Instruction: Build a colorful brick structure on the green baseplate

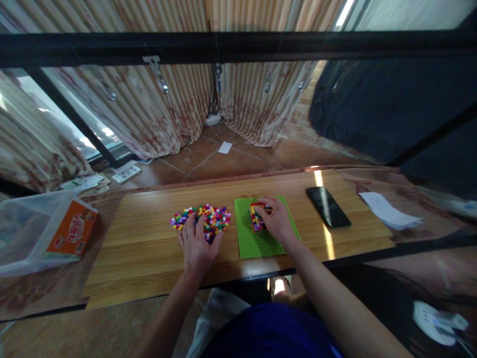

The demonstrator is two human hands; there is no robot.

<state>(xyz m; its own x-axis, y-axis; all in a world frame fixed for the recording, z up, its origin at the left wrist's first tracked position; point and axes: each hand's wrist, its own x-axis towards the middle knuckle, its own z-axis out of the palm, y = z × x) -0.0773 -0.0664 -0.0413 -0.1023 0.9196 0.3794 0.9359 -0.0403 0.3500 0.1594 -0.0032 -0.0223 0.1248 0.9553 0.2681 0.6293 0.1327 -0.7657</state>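
My left hand [196, 247] rests at the near side of a heap of small multicoloured toy bricks [218, 216], its fingers spread and their tips among the bricks. To the right lies a green studded baseplate [248, 246], carrying a small block of toy bricks [257, 221] with red and yellow edges and mixed colours inside. My right hand [275, 216] reaches over the right and far side of that block. Its thumb and fingers are bent together at the top; whatever is between the fingertips is too small and covered to make out.
A black smartphone [328, 206] lies right of the baseplate on the wooden board [137, 248]. White paper [389, 209] is past the board's right end. A clear plastic bin [37, 223] with an orange label stands left. A dark horizontal bar [238, 45] crosses beyond the table.
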